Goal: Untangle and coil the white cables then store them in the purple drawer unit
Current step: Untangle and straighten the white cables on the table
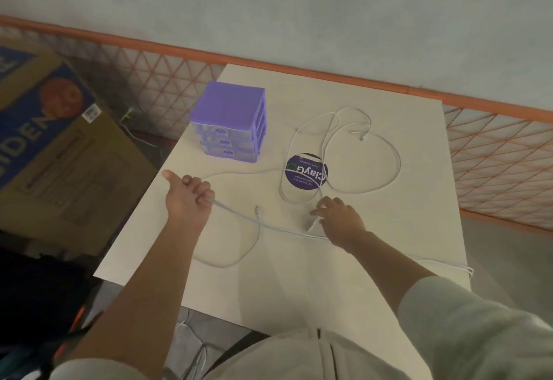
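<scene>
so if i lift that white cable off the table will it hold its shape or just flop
Probably flop: the white cable lies in loose, uneven loops on the table, and sags between the left hand and the right hand. It looks thin, so likely light. The crossing loops may snag as it rises.
</scene>
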The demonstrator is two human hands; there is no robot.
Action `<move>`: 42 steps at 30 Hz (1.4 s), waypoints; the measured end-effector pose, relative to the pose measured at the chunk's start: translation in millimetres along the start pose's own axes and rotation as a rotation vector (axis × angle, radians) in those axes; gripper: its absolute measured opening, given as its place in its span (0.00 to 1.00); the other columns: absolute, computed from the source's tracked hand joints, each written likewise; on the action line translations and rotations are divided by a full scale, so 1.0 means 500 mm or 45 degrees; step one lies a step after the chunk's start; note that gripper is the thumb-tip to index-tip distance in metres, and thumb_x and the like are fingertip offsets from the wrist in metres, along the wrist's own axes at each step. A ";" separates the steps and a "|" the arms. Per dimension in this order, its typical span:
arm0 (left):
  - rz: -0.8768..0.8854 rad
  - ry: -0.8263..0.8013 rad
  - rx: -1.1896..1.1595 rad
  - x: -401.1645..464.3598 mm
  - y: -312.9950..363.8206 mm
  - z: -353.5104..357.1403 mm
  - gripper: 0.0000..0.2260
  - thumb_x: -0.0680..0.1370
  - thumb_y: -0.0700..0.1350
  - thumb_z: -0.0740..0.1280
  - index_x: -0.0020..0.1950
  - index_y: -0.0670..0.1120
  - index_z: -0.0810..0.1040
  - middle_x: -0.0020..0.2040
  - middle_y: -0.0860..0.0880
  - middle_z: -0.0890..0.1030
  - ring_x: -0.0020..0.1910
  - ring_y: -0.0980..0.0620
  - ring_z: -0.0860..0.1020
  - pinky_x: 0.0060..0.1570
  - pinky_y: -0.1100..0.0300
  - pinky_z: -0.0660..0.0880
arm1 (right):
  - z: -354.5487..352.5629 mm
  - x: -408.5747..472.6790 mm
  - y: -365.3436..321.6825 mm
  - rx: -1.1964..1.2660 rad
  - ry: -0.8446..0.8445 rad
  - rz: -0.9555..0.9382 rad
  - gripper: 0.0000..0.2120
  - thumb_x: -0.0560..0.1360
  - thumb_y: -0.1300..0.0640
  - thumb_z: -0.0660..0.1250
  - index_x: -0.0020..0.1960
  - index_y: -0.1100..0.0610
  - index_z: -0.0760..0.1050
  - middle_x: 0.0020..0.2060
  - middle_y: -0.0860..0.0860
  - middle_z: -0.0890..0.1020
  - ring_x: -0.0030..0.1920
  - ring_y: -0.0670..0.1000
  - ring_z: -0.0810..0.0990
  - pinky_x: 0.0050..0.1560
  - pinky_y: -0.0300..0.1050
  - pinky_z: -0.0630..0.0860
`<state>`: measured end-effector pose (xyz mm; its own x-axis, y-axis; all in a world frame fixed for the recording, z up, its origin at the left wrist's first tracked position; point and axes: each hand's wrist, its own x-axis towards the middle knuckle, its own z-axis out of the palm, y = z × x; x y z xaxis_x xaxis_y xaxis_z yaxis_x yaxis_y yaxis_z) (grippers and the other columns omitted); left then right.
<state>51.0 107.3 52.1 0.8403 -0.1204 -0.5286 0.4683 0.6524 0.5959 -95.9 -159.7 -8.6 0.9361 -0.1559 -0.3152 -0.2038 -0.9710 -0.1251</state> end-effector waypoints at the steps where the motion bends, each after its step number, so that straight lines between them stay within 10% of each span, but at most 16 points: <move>1: 0.005 -0.002 0.017 -0.003 0.002 0.002 0.24 0.78 0.68 0.50 0.34 0.49 0.61 0.27 0.53 0.57 0.21 0.55 0.56 0.20 0.66 0.54 | 0.005 0.006 -0.004 -0.061 -0.033 -0.025 0.23 0.79 0.60 0.61 0.72 0.44 0.69 0.68 0.46 0.68 0.67 0.51 0.67 0.63 0.46 0.68; 10: -0.031 0.047 0.137 -0.028 0.004 0.018 0.24 0.78 0.67 0.51 0.34 0.49 0.62 0.28 0.52 0.61 0.23 0.53 0.60 0.42 0.60 0.75 | 0.044 -0.002 -0.009 -0.106 -0.021 0.044 0.11 0.77 0.61 0.64 0.59 0.53 0.73 0.60 0.51 0.71 0.61 0.54 0.70 0.54 0.46 0.72; 14: -0.017 0.011 0.155 -0.034 0.003 0.028 0.24 0.79 0.66 0.52 0.34 0.49 0.63 0.28 0.52 0.59 0.23 0.54 0.59 0.28 0.66 0.64 | 0.030 0.002 -0.019 -0.061 0.149 0.015 0.11 0.82 0.51 0.56 0.60 0.54 0.71 0.56 0.53 0.76 0.59 0.57 0.71 0.56 0.48 0.68; 22: -0.020 -0.072 0.232 -0.034 -0.009 0.042 0.19 0.82 0.61 0.53 0.43 0.48 0.69 0.29 0.53 0.61 0.24 0.56 0.59 0.24 0.66 0.61 | -0.151 0.012 -0.107 1.022 0.486 0.196 0.12 0.81 0.39 0.55 0.55 0.44 0.70 0.44 0.48 0.80 0.42 0.55 0.78 0.41 0.49 0.75; 26: -0.060 -0.161 0.320 -0.045 -0.018 0.049 0.16 0.83 0.57 0.55 0.43 0.48 0.70 0.30 0.53 0.63 0.26 0.56 0.59 0.28 0.65 0.61 | -0.198 0.026 -0.151 1.563 0.418 0.346 0.13 0.81 0.50 0.57 0.54 0.59 0.73 0.41 0.48 0.76 0.41 0.49 0.73 0.41 0.42 0.68; 33: -0.057 -0.275 0.469 -0.066 -0.036 0.056 0.11 0.84 0.51 0.55 0.49 0.48 0.73 0.33 0.53 0.69 0.27 0.58 0.63 0.31 0.66 0.64 | -0.199 0.014 -0.227 1.739 0.256 0.107 0.07 0.82 0.56 0.57 0.55 0.57 0.72 0.31 0.50 0.70 0.26 0.49 0.69 0.26 0.42 0.71; 42: 0.009 -0.462 0.550 -0.097 -0.048 0.058 0.14 0.84 0.52 0.54 0.59 0.46 0.74 0.59 0.49 0.81 0.59 0.50 0.79 0.54 0.58 0.75 | -0.175 -0.017 -0.278 1.567 0.208 0.033 0.09 0.82 0.52 0.61 0.50 0.57 0.69 0.39 0.46 0.75 0.42 0.49 0.74 0.45 0.41 0.70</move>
<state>6.7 75.6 80.9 0.8480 -0.4166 -0.3276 0.4677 0.2976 0.8323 -50.7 -39.3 93.8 0.9345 -0.2791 -0.2209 -0.2735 -0.1657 -0.9475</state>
